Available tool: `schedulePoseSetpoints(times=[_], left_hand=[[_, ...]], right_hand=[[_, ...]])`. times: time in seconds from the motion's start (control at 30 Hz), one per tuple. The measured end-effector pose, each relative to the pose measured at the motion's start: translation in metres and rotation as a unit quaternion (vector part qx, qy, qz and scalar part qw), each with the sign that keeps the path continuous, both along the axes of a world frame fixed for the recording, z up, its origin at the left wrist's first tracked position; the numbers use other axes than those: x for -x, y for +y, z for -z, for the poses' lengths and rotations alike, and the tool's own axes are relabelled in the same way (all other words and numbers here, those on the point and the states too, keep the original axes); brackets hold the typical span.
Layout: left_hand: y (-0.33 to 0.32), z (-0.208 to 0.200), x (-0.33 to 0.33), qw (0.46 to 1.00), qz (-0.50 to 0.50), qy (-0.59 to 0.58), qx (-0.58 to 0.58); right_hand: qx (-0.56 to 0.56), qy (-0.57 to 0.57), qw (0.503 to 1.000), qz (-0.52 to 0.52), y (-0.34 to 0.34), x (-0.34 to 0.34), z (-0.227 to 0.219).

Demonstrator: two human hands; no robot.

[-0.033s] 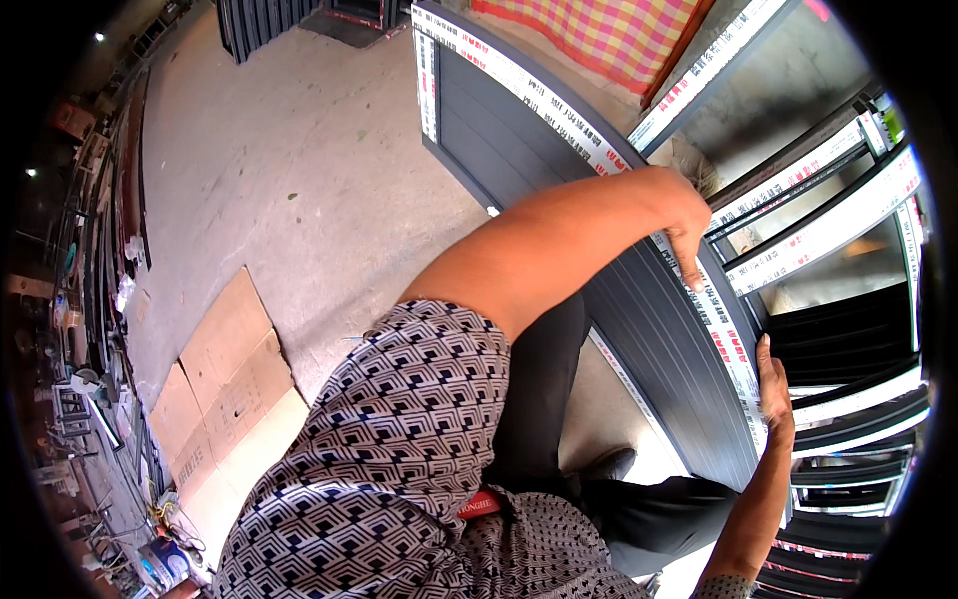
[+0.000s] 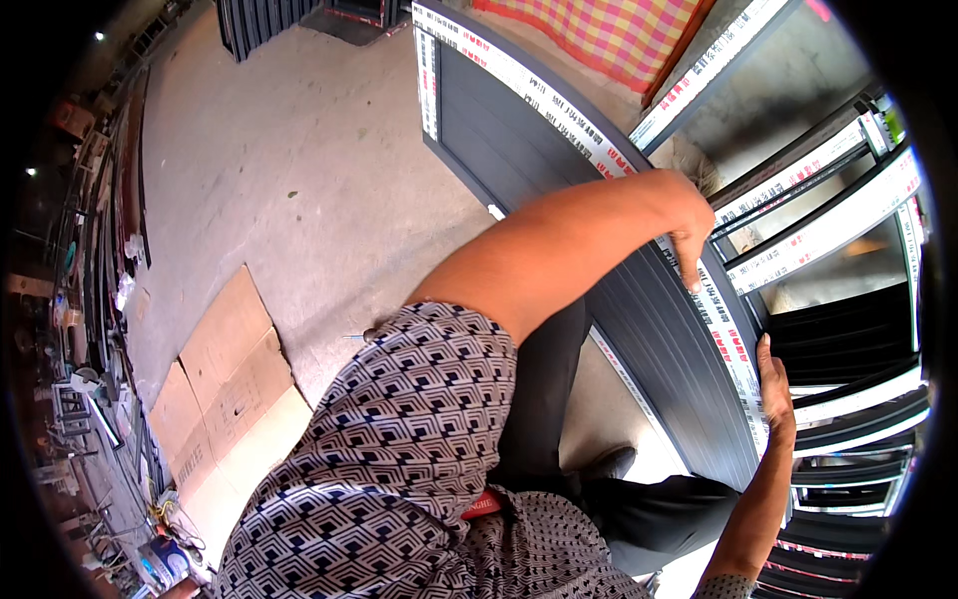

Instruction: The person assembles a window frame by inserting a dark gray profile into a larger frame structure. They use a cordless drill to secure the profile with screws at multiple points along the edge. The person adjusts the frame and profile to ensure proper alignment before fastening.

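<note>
A long dark grey door-like panel [image 2: 489, 125] stands on its edge in front of me, with printed white protective tape along its frame. Over its upper edge my left hand [image 2: 689, 225] is bent, fingers closed on the taped rim. Further down the same edge, my right hand [image 2: 775, 387] rests against the outer side of the rim, its fingers partly hidden and seemingly gripping it. The panel's lower side lies beside my legs.
Dark frames with white tape [image 2: 818, 250] are stacked close on the right. Flattened cardboard [image 2: 235, 389] lies on the concrete floor [image 2: 299, 150] at left. Long profiles and clutter [image 2: 90, 389] line the far left. A checked cloth [image 2: 599, 35] hangs behind the panel.
My left forearm and sleeve have shifted very slightly to the right. The panel and my right hand stay in place.
</note>
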State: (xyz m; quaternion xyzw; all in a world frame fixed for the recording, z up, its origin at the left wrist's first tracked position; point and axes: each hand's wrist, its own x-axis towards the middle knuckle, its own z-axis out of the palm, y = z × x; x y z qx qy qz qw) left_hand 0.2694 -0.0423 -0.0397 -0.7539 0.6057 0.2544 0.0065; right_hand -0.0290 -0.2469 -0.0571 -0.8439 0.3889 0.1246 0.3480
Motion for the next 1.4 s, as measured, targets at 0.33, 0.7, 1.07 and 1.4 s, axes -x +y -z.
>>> schedulePoseSetpoints(times=[0.33,0.7,1.07,1.4], left_hand=[[-0.015,0.012,0.013,0.999,-0.01,0.03,0.007],[0.007,0.013,-0.004,0.97,0.034,0.09,0.222],[0.106,0.096,-0.056,0.523,-0.313,-0.142,0.78],[0.116,0.257,-0.014,0.644,-0.449,-0.046,0.617]], right_hand=[[-0.056,0.013,0.998,0.025,0.014,-0.009,-0.012],[-0.171,0.038,0.983,-0.049,0.005,-0.059,-0.007],[-0.258,-0.024,0.965,-0.048,0.073,-0.209,0.004],[-0.232,-0.132,0.962,-0.065,0.106,-0.28,0.017]])
